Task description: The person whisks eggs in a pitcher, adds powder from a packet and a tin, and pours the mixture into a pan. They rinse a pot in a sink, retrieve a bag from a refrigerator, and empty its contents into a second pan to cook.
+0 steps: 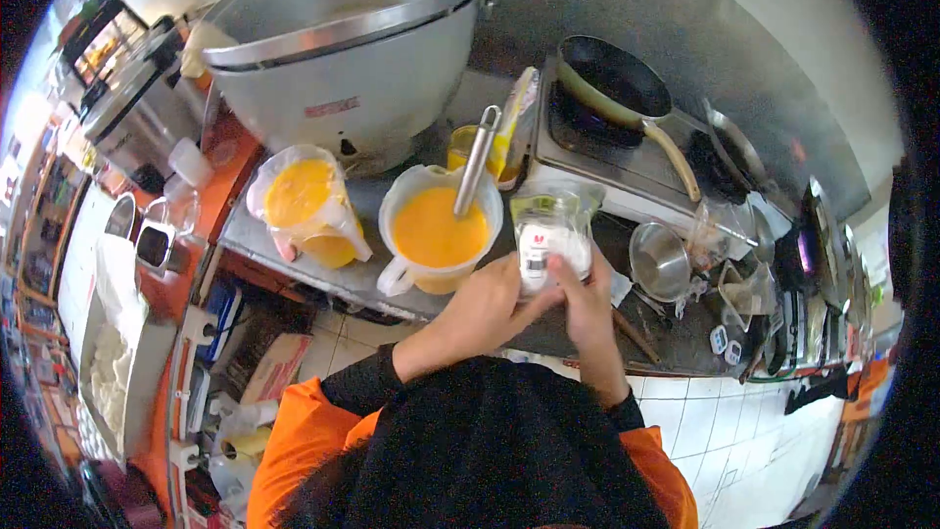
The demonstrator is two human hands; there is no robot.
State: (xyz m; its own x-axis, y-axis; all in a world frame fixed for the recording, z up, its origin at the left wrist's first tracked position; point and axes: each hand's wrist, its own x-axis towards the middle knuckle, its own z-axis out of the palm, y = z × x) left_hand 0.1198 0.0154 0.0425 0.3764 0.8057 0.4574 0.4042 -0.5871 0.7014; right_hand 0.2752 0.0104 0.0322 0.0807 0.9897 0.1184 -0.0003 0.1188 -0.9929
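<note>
Both hands are at a clear plastic packet of white powder [550,247] with a greenish upper part, held over the counter's front edge. My left hand [487,296] grips its lower left side. The fingers of my right hand [583,302] are closed around its lower right side, the thumb across the front. Just left of the packet stands a white plastic jug [396,194] of orange-yellow liquid, with a metal-handled utensil [477,162] leaning in it; the utensil's lower end is hidden in the liquid. Further left is a clear pitcher [299,194] with similar yellow liquid.
A large metal pot [343,88] stands behind the jugs. At the back right, a frying pan [612,78] rests on a stove [627,181], its handle pointing forward. A metal bowl [660,263] and several utensils lie right of my hands. A yellow packet [519,122] leans beside the stove.
</note>
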